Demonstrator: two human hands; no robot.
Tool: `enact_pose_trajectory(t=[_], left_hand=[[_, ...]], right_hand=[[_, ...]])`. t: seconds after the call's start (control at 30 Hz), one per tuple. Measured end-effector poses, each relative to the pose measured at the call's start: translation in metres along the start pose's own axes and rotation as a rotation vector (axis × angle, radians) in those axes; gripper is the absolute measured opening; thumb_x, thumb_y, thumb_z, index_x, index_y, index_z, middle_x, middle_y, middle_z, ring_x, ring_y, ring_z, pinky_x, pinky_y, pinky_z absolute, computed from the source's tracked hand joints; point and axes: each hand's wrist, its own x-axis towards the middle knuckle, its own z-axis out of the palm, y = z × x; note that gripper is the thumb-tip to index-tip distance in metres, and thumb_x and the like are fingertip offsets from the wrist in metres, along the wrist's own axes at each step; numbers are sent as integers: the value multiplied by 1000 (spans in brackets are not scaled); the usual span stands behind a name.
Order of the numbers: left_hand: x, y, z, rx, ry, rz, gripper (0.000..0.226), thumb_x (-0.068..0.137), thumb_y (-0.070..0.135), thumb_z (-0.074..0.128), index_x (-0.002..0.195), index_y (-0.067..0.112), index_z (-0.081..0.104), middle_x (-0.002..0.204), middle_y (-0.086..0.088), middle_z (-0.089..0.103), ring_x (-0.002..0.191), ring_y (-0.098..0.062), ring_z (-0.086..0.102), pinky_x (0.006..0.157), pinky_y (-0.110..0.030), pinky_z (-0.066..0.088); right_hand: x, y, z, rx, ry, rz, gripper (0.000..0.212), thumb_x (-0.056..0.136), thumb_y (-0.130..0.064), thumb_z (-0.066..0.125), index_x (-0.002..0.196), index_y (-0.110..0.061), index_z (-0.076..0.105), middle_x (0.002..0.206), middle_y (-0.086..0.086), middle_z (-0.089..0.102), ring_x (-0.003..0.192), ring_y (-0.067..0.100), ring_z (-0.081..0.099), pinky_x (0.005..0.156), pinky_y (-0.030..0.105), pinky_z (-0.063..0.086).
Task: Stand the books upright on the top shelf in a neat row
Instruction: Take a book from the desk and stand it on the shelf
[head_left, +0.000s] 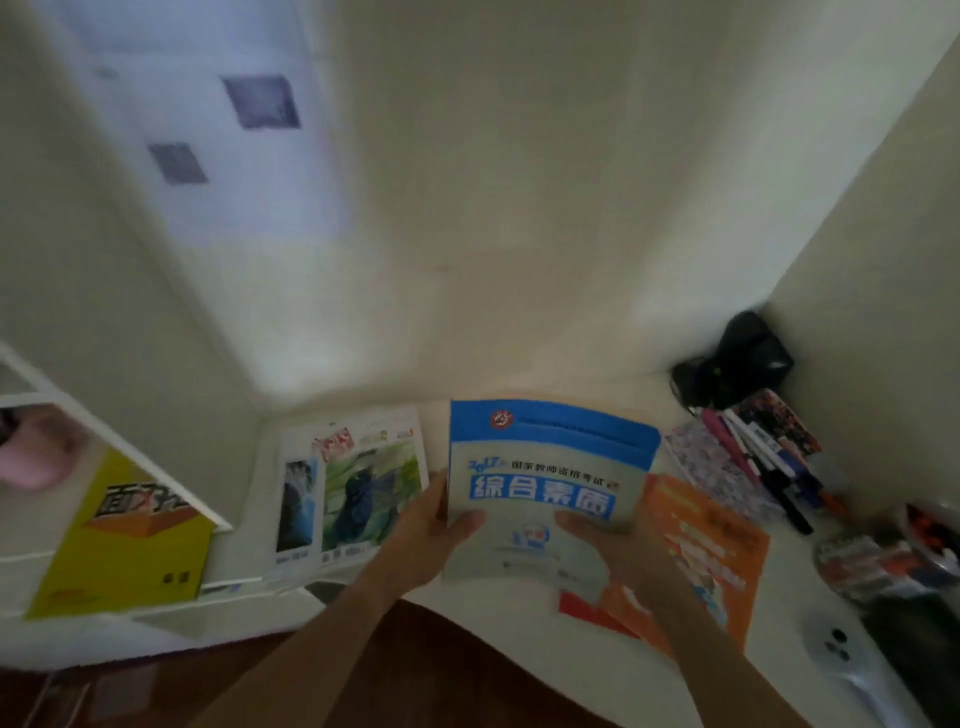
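Blue book (550, 483): centre frame, raised above tabletop (509, 639), gripped at both lower edges by left hand (434, 525) and right hand (618, 551), thumbs on cover. Advised: keep grip even, turn spine outward, set upright on shelf (156, 467) at left

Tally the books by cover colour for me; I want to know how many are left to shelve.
Blue and white: 1, the book held in both hands
Yellow: 1, the yellow book
Orange: 1, the orange book
Green picture cover: 1, the picture book
Total: 4
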Motion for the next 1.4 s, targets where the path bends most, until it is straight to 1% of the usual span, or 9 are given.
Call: enact_pose_trajectory(t=[0.33, 0.6, 0.77, 0.87, 0.93, 1.03, 1.13, 1.23, 1.4], left_hand=[[-239, 195, -222, 26, 793, 527, 34, 96, 20, 64, 129, 19, 56, 122, -3, 74, 109, -24, 72, 86, -41, 62], [-339, 293, -357, 260, 1297, 760, 18, 97, 36, 70, 110, 24, 68, 98, 21, 77, 91, 3, 72, 79, -17, 56], [-358, 341, -428, 265, 1300, 729, 33, 94, 50, 70, 108, 20, 75, 98, 11, 81, 92, -8, 77, 87, -43, 63], [-374, 373, -461, 301, 1140, 781, 40, 86, 31, 83, 118, 14, 66, 102, 10, 80, 93, -8, 77, 80, -33, 65], [-390, 397, -479, 362, 1065, 937, 48, 86, 13, 84, 122, 8, 53, 105, 6, 79, 94, -13, 77, 75, -30, 64], [-408, 422, -505, 795, 1112, 1188, 42, 95, 10, 75, 125, 4, 47, 110, 16, 69, 100, -10, 72, 79, -30, 61], [-405, 434, -526, 1128, 1302, 1316, 37, 102, 20, 68, 132, 2, 56, 110, 38, 59, 100, 16, 61, 81, -9, 52], [-386, 443, -554, 1263, 1359, 1370, 34, 105, 21, 64, 134, 4, 62, 116, 18, 61, 96, 11, 59, 85, -4, 48], [-340, 435, -595, 1324, 1213, 1153, 41, 106, 26, 60, 144, 11, 57, 114, 7, 66, 93, 2, 57, 86, 4, 39]], right_hand=[[-104, -255, 243, 53, -390, -623, 23, 70, -4, 88, 72, -26, 80, 72, -14, 77, 68, -1, 73, 55, 10, 52], [-172, -388, 405, 161, -333, -925, 15, 71, -40, 88, 72, -35, 74, 69, -28, 72, 67, -9, 70, 54, 11, 52], [-185, -444, 468, 188, -276, -975, 22, 72, -49, 88, 82, -33, 77, 80, -20, 77, 74, -3, 74, 69, 29, 61], [-191, -479, 494, 224, -248, -1019, 17, 76, -42, 87, 80, -35, 72, 73, -30, 72, 73, -10, 70, 64, 14, 57], [-197, -503, 512, 216, -239, -1054, 15, 78, -45, 85, 81, -35, 73, 78, -26, 75, 78, -8, 72, 74, 23, 61], [-199, -543, 540, 101, -154, -1059, 54, 69, -72, 76, 102, -30, 73, 99, -11, 76, 92, 6, 73, 86, 39, 61], [-207, -582, 554, 137, -188, -938, 90, 54, -77, 83, 115, -15, 60, 108, 6, 70, 77, 17, 75, 62, 37, 64], [-204, -618, 561, 291, -384, -826, 57, 71, -40, 92, 103, -7, 58, 108, 15, 69, 79, 24, 77, 61, 28, 63], [-173, -642, 599, 89, -582, -731, 18, 101, -1, 51, 117, -10, 53, 104, 13, 63, 71, 15, 64, 56, 19, 57]])
